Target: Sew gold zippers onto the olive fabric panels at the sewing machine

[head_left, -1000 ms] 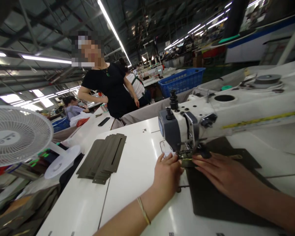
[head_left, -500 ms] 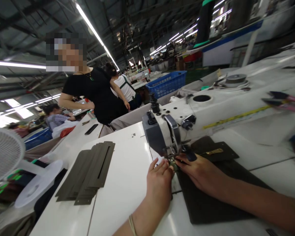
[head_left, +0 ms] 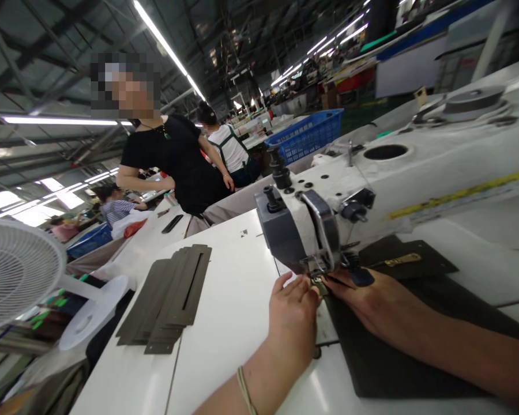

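A white and grey sewing machine (head_left: 285,230) stands on the white table. My left hand (head_left: 294,317) is at its needle area, fingers bent and pressed together on a small olive piece (head_left: 322,287) under the presser foot. From the right, my right hand (head_left: 372,300) reaches to the same spot, its fingertips closed at the edge of the piece. A large dark olive panel (head_left: 372,363) lies beneath my right hand and forearm. Behind that forearm a brass-coloured tool (head_left: 402,260) rests on a smaller dark piece (head_left: 432,256). The fingertips are partly hidden by the machine.
Stacked olive strips (head_left: 168,300) lie on the table at left, beside a white fan (head_left: 17,271). A black phone (head_left: 172,223) is farther back. A person in black (head_left: 177,155) stands across the table, near a blue basket (head_left: 305,135).
The view has shifted, so the machine appears larger and the stack and fan sit farther right. The pink-handled cutters have left the view. Both hands remain at the needle area.
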The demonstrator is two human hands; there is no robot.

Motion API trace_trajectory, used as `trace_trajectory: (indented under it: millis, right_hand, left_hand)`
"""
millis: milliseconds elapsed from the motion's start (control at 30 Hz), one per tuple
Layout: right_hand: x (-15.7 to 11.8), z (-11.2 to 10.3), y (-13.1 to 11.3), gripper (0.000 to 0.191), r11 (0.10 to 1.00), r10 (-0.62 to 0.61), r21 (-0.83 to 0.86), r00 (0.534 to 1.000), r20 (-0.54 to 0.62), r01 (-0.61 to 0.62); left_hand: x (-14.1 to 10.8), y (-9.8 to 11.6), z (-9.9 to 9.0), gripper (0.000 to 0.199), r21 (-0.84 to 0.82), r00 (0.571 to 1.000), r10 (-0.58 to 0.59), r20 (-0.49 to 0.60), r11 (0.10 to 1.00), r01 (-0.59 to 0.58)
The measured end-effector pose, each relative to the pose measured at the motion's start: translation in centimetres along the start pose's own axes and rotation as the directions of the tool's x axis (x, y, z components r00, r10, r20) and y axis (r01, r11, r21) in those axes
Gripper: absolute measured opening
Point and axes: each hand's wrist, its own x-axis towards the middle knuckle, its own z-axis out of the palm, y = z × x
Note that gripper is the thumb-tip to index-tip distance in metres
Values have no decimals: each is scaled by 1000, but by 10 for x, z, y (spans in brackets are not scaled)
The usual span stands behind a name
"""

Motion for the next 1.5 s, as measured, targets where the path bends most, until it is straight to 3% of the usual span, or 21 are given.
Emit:
trace_trajectory:
  millis: [267, 633, 1100, 1200, 1333, 1400, 1500]
  right_hand:
    - [2, 4, 7, 41, 1000, -19, 18, 1000, 5, 19]
    - [7, 3, 6, 39, 999, -36, 19, 999, 20, 36]
    - [-3, 11, 4, 33, 996, -46, -81, 992, -114, 37]
    - [-7, 19, 9, 31, 978, -23, -208, 988, -153, -10]
    - [-25, 21, 12, 55, 935, 26, -344, 987, -157, -80]
    - [-42, 15, 3, 65, 921, 35, -380, 989, -146, -89]
    - [-75, 3, -23, 72, 917, 80, -378, 986, -144, -130]
  left_hand:
    - [3, -3, 6, 15, 21, 1000, -10, 11, 1000, 10]
    - [4, -6, 9, 15, -24, 998, -19, -62, 1000, 17]
    - [-2, -4, 10, 11, -7, 996, -14, -86, 1000, 13]
    - [0, -4, 5, 12, -46, 992, -125, -23, 991, 124]
    - [-5, 10, -9, 28, 55, 930, -353, 101, 935, 349]
    - [-12, 22, -18, 47, 75, 907, -368, 203, 930, 361]
    - [-24, 42, -31, 59, -45, 876, -340, 342, 925, 377]
